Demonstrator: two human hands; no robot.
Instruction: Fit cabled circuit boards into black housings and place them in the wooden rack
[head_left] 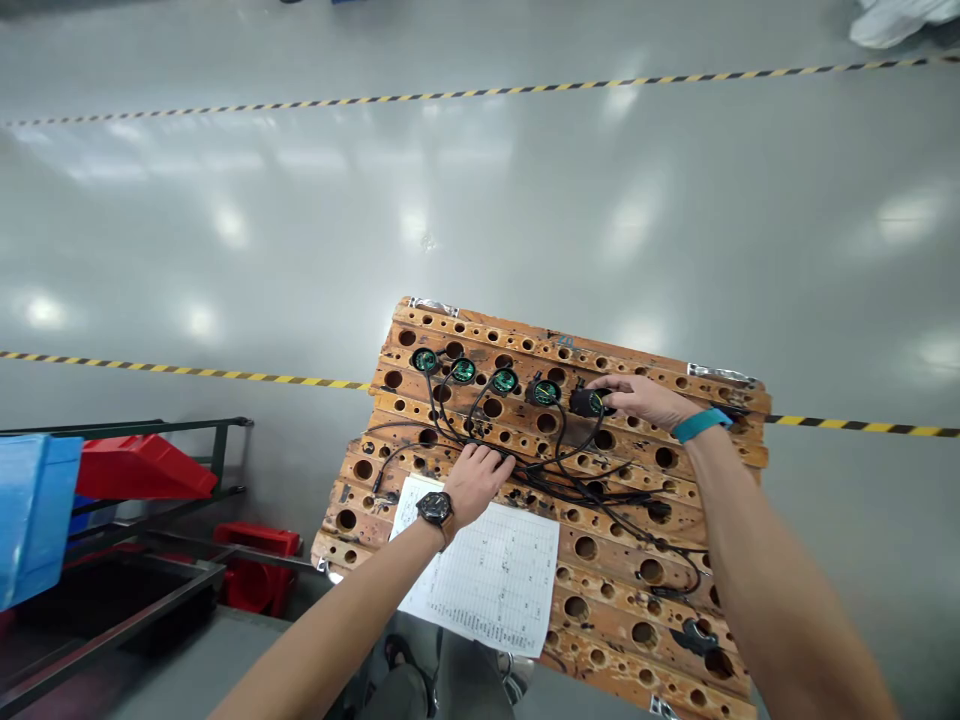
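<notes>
Head: round gauges [505,381], holed board [611,608]

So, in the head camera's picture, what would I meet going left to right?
Blue bin, upper red bin, lower red bin, black wristwatch, left hand, fourth green-faced round device from the left, right hand, teal wristband.

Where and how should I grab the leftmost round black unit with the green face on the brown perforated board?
Probably by the round black unit, thumb and finger on opposite sides of its rim, from above and the left: its thin black cable leaves nearside; the next unit sits right.
</notes>
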